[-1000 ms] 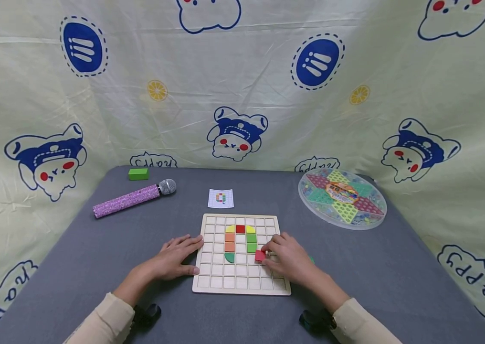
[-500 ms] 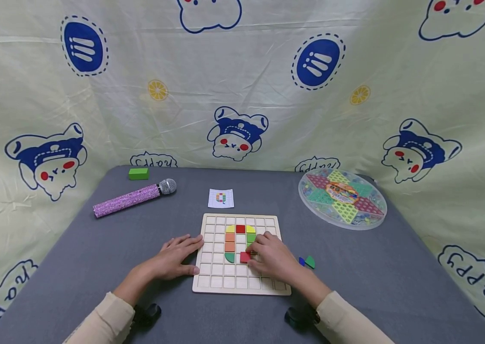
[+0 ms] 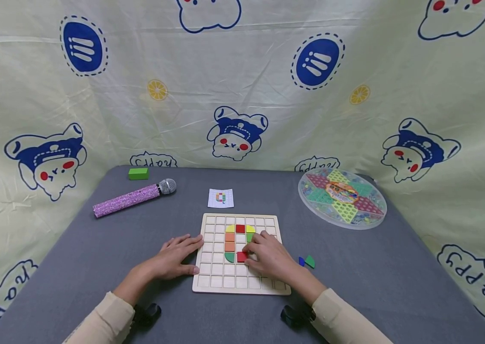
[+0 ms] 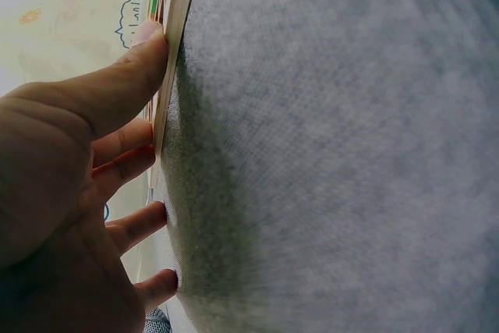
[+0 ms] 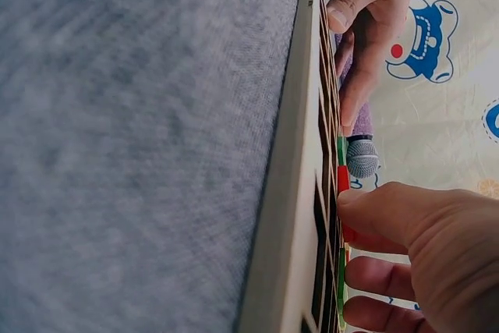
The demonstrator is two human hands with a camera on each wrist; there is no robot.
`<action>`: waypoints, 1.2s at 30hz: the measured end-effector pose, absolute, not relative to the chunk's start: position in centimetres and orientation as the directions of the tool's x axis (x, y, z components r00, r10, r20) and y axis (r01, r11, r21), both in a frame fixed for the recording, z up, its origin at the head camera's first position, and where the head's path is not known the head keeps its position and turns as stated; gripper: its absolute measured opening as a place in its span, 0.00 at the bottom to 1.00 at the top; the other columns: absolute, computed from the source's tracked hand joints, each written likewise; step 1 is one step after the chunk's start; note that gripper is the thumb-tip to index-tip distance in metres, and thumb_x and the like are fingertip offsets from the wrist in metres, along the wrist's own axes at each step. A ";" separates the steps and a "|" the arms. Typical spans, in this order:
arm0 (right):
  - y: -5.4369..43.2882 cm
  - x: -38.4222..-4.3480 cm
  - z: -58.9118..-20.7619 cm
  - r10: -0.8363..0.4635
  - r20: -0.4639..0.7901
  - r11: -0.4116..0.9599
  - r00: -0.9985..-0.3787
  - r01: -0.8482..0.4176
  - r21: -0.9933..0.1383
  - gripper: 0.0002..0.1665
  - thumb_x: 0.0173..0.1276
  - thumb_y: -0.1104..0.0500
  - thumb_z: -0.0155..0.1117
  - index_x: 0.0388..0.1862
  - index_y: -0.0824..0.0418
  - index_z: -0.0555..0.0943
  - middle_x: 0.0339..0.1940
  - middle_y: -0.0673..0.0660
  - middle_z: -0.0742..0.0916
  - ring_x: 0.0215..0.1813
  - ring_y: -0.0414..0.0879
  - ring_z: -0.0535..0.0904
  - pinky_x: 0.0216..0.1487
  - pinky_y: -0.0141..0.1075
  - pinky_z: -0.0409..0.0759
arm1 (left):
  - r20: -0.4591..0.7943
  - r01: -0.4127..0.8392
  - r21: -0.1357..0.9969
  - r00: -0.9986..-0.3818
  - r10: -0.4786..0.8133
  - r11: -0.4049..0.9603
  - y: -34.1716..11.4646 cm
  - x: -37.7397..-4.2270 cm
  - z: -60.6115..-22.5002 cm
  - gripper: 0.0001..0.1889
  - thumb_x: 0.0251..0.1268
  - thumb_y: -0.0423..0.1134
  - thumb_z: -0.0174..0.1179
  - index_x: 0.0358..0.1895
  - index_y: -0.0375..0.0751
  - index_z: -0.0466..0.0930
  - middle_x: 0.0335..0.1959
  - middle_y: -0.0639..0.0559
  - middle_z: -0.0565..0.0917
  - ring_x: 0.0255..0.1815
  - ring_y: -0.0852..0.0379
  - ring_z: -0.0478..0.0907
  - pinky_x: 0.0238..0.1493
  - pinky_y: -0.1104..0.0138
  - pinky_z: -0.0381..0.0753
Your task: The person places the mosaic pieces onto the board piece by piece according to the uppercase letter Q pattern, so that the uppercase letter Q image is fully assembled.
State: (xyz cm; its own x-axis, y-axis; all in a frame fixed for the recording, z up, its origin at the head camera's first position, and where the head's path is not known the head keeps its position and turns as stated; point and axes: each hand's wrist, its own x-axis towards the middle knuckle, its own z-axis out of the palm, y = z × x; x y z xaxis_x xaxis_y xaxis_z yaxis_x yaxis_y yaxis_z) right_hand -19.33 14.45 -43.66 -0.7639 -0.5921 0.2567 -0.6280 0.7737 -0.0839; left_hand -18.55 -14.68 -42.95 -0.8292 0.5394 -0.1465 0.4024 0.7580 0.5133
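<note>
A wooden grid board (image 3: 242,284) lies mid-table in the head view. My left hand (image 3: 176,258) rests at its left edge, fingers spread, thumb and fingertips touching the rim. My right hand (image 3: 273,258) is over the board's right half, pinching a red square tile (image 3: 241,257) between thumb and fingers. That tile sits just right of a green quarter-round tile (image 3: 229,257). Above stand two orange tiles (image 3: 229,241), a dark red tile (image 3: 240,229), yellow tiles (image 3: 230,229) and a green square tile (image 3: 250,237). My right fingers hide part of the green column.
Behind the board lies a printed pattern card (image 3: 221,198). A purple glitter microphone (image 3: 131,199) and a green block (image 3: 138,174) are at the back left. At the back right is a round game box (image 3: 342,198). Loose blue (image 3: 301,261) and green pieces (image 3: 310,261) lie right of the board.
My right hand has moved left across the board with the red tile, bringing it beside the green quarter-round. The loose pieces at right have come into sight. My left hand stays put.
</note>
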 end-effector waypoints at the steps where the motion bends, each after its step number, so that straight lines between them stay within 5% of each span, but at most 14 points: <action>1: 14.4 -19.3 -43.6 -0.592 0.254 0.775 -0.765 -0.627 -0.083 0.12 0.56 0.49 0.71 0.38 0.50 0.86 0.32 0.46 0.80 0.35 0.39 0.66 0.34 0.30 0.63 | -0.146 0.402 0.513 -0.829 0.539 0.758 -14.7 -18.5 -42.9 0.38 0.62 0.52 0.59 0.72 0.42 0.57 0.75 0.46 0.57 0.76 0.37 0.46 0.67 0.34 0.44; 17: 14.3 -19.3 -43.7 -0.594 0.274 0.768 -0.757 -0.634 -0.087 0.12 0.54 0.48 0.73 0.36 0.49 0.86 0.30 0.46 0.79 0.33 0.39 0.64 0.32 0.28 0.60 | -0.147 0.400 0.517 -0.829 0.539 0.757 -14.7 -18.5 -43.0 0.38 0.62 0.52 0.59 0.72 0.42 0.57 0.75 0.46 0.57 0.76 0.37 0.46 0.67 0.34 0.44; 36: 18.0 -18.8 -43.3 -0.512 0.301 0.819 -0.804 -0.563 -0.112 0.13 0.54 0.50 0.72 0.39 0.52 0.85 0.34 0.48 0.81 0.37 0.40 0.68 0.39 0.35 0.69 | -0.146 0.402 0.504 -0.832 0.534 0.765 -14.7 -18.6 -43.0 0.38 0.62 0.53 0.59 0.72 0.43 0.57 0.76 0.47 0.57 0.76 0.38 0.47 0.67 0.33 0.45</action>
State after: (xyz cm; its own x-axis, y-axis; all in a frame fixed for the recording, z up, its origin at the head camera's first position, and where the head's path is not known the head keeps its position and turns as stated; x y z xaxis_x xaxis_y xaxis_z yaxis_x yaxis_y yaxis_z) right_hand -18.81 18.05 -43.28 -0.8045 -0.5121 0.3009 -0.5631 0.8188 -0.1119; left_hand -18.55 -14.66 -43.02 -0.8325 0.5344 -0.1462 0.4024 0.7645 0.5036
